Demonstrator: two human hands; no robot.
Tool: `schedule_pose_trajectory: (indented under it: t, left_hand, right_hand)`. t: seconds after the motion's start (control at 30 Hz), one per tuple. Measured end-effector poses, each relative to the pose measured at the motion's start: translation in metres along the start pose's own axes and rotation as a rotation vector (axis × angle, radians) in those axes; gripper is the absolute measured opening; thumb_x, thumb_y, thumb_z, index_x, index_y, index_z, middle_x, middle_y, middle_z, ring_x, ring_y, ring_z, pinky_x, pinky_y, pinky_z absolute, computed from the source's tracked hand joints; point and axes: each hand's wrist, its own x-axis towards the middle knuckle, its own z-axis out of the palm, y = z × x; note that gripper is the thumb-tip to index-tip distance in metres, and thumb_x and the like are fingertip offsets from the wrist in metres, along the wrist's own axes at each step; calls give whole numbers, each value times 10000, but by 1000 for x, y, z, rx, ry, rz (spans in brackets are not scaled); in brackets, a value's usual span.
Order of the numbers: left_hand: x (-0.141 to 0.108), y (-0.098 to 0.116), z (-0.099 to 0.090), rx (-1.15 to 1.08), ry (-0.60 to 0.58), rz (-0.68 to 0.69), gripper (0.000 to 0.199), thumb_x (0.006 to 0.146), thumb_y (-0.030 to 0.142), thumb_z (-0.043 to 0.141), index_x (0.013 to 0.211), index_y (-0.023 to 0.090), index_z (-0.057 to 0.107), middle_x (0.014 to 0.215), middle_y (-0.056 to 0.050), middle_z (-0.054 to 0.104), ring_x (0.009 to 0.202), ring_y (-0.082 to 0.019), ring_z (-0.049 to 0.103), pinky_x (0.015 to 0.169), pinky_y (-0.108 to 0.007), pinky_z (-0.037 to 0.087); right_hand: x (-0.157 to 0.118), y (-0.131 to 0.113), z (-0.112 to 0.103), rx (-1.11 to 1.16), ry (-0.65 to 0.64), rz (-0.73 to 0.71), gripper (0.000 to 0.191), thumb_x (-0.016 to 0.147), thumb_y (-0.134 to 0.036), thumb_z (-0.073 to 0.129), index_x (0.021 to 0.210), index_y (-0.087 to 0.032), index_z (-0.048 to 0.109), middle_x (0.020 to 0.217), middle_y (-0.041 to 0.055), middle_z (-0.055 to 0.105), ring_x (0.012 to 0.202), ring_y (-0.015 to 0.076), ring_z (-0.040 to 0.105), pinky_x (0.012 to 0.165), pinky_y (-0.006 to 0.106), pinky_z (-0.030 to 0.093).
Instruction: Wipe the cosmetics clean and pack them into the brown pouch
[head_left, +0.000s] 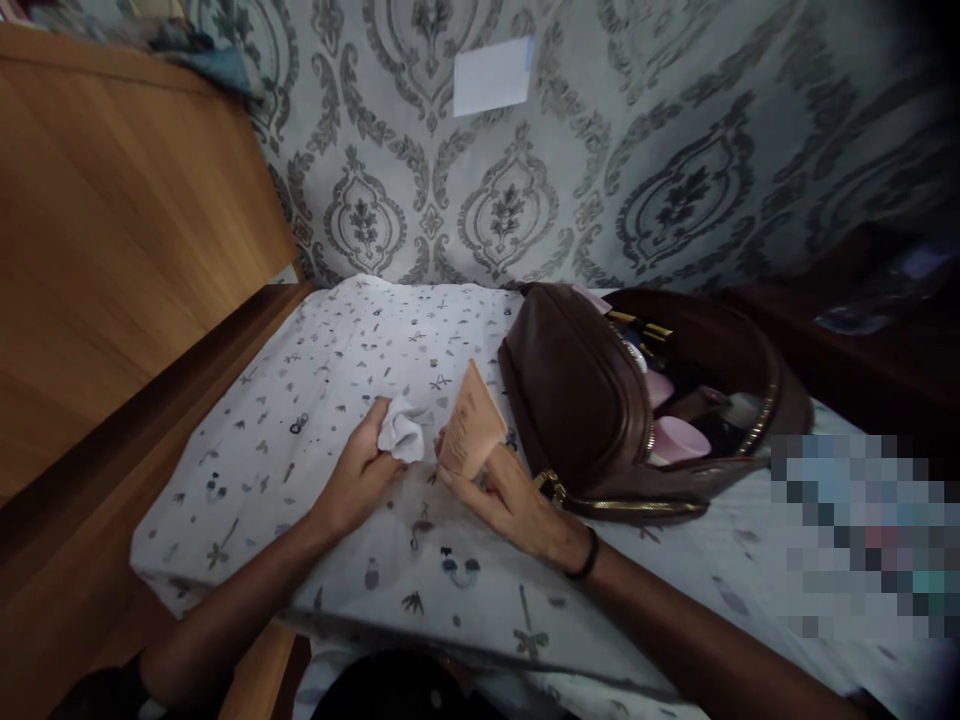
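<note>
A crumpled white cloth or tissue (403, 430) is pinched in my left hand (361, 474), over the patterned white sheet (330, 350). Just to its right, my right hand (517, 505) grips a peach-coloured tube (474, 425) with dark lettering, its flat wide end pointing up. The cloth and the tube are close together, with a small gap between them. Beside my right hand lies a dark brown bag (577, 385), unzipped, with pink items (679, 438) and other small things inside.
A wooden cabinet (135, 190) stands at the left, with items on top. Behind the sheet rises a grey patterned wall (506, 210) bearing a white rectangle (493, 78). A blurred, pixelated patch covers the right edge.
</note>
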Motion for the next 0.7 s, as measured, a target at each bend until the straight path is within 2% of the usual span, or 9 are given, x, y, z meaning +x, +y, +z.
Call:
schedule_pose_trajectory:
  t: [0.07,0.13,0.2,0.33,0.4,0.47,0.53,0.6,0.7]
  left_hand:
    - [-3,9,1,-67,-92,-2,347,759,258,718,1068,209,568,786,23,609,682,-136,570,679,-235,481]
    - [-5,13,5,-143,-195,-60,490,721,285,804,1146,213,570,879,-5,649,801,-171,622,757,-262,510]
    - [-6,11,11,-246,-197,-121,516,708,366,843,1127,208,587,898,-17,664,796,-174,634,728,-270,523]
    - [-3,4,22,-435,-55,-196,543,583,530,899,853,172,593,717,-1,609,638,-148,588,558,-251,486]
    - [0,7,24,-451,-37,-222,563,543,556,907,769,173,563,630,17,560,553,-121,537,462,-222,420]
    - [2,13,23,-454,-13,-214,557,557,578,887,779,178,568,595,33,533,500,-107,499,396,-201,356]
    - [5,20,20,-474,72,-178,541,552,556,892,787,183,579,600,46,531,513,-100,504,413,-193,376]
    - [8,25,16,-502,210,-128,520,519,492,920,763,183,580,623,57,543,562,-89,522,496,-191,430]
    - [10,29,12,-478,367,-64,506,481,446,939,711,173,581,645,62,569,590,-78,524,565,-193,445]
  right_hand:
    - [1,-3,-2,98,-25,6,254,878,-414,666,1004,-206,590,868,28,586,805,195,560,752,336,515]
    - [2,-6,-2,295,-106,43,286,878,-432,662,1036,-202,594,865,15,584,780,165,555,690,286,503]
    - [1,-7,0,517,-226,145,311,857,-458,684,1002,-197,596,818,-3,583,709,132,553,616,244,487]
    - [-5,-3,5,832,-433,388,374,783,-495,754,879,-175,584,733,-18,604,583,104,573,538,226,504]
    - [-7,2,7,924,-505,441,376,770,-477,768,894,-167,596,718,-16,621,572,103,584,530,226,521]
    - [-7,6,7,995,-570,447,383,775,-450,763,971,-159,609,701,-14,633,570,102,584,513,214,515]
    - [-6,8,8,1030,-625,427,416,786,-437,744,1054,-150,605,681,-12,649,548,103,589,490,206,504]
    - [-5,9,10,1019,-656,417,433,795,-431,727,1091,-144,595,679,-4,673,523,105,605,481,202,498]
    - [-6,5,12,989,-635,442,458,781,-432,735,1106,-146,583,680,-2,692,487,96,605,461,189,487]
